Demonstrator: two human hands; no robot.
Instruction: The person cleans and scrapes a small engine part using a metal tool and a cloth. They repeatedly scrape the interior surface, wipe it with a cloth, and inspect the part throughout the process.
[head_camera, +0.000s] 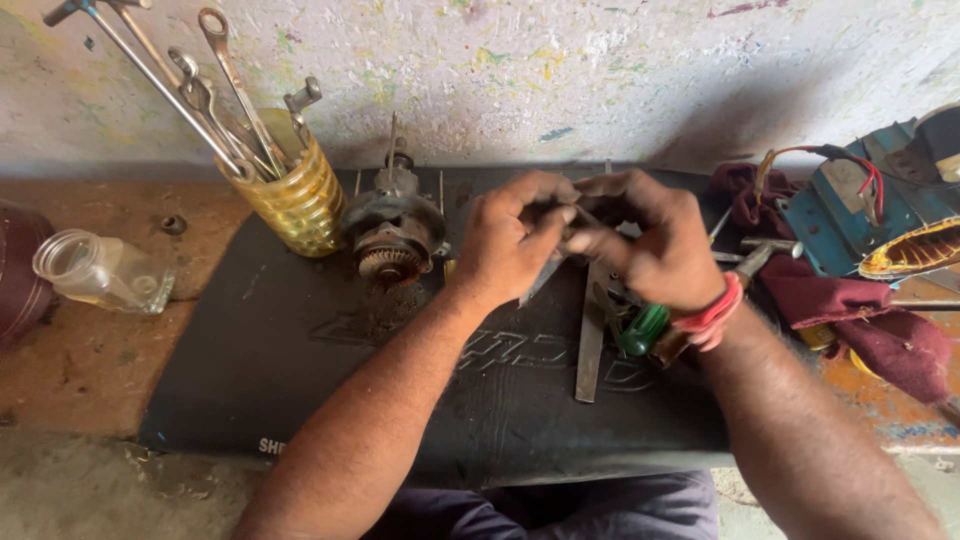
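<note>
Left hand (510, 240) and right hand (650, 250) meet fingertip to fingertip, pinching a small metal part (572, 228) between them above the mat (300, 350); motor (392, 232) just left, file (590, 345) below; loosened pinch could drop part among tools.

- Two hands: the left hand (510, 245) and the right hand (655, 250).
- One black mat (300, 350).
- One yellow ribbed jar (298, 200).
- Several wrenches (215, 90) in that jar; the exact number cannot be told.
- One motor armature (393, 232).
- One clear glass jar (100, 270), lying on its side.
- One green-handled screwdriver (643, 330).
- One flat metal file (590, 340).
- One hammer (765, 255).
- Two dark red cloths (860, 310).
- One blue metal part (850, 215) with wires.
- One nut (173, 224).
</note>
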